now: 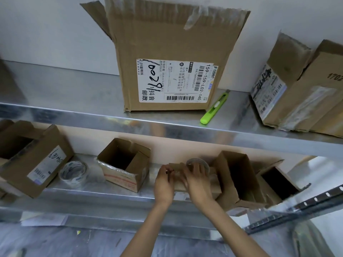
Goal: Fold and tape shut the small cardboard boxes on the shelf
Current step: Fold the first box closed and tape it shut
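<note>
both hands meet on the lower shelf (111,193). the left hand (164,182) pinches the left end of the small cardboard box (176,166); whether tape sits between those fingers i cannot tell. the right hand (197,179) curls round a tape roll (198,161) on top of the box toward its right end. the box lies long side left to right between the hands, so the strip likely runs along that axis. farther left stands an open box (122,164); above, a green utility knife (214,108).

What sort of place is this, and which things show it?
Probably a parcel packing room: metal shelving, a labelled shipping carton, a tape roll and a green box cutter.
</note>
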Demonstrator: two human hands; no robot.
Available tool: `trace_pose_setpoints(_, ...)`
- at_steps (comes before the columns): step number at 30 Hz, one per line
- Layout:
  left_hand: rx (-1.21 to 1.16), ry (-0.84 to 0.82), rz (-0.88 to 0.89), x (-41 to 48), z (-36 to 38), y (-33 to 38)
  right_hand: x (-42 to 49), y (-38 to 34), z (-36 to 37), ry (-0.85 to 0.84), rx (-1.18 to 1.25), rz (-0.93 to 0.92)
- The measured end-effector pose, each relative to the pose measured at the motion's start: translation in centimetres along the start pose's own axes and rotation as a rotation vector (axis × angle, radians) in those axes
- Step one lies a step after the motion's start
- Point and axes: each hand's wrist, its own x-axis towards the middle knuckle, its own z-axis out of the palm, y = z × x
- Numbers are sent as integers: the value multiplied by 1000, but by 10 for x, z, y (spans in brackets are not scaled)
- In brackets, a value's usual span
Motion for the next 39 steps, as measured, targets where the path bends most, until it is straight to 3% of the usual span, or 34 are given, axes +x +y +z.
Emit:
trace_pose_setpoints(7, -141, 53, -85, 1, 5, 13, 7, 3, 3, 75, 198, 0)
trace_pose_setpoints(17, 63, 146, -135, -6, 18, 17, -9, -8, 0, 183, 232, 11)
trace_pose_setpoints(21, 69, 165, -163, -5, 18, 22, -16, -1, -9, 365, 305, 73)
trace_pose_setpoints(24, 50, 186, -103, -4, 19, 22, -18, 2, -29, 452, 406, 93)
trace_pose_setpoints(29, 67, 35, 101, -4, 2, 18, -26, 5, -44, 366, 756, 259)
trace_pose_setpoints(33, 36, 125, 352, -15, -19, 50, -34, 11, -56, 312, 932, 320)
trace_pose_setpoints(37, -191, -132, 345, -30, -36, 91, -38, 10, -66, 275, 955, 222)
trace_pose_setpoints(39, -232, -164, 338, -34, -42, 101, -40, 7, -71, 277, 956, 195)
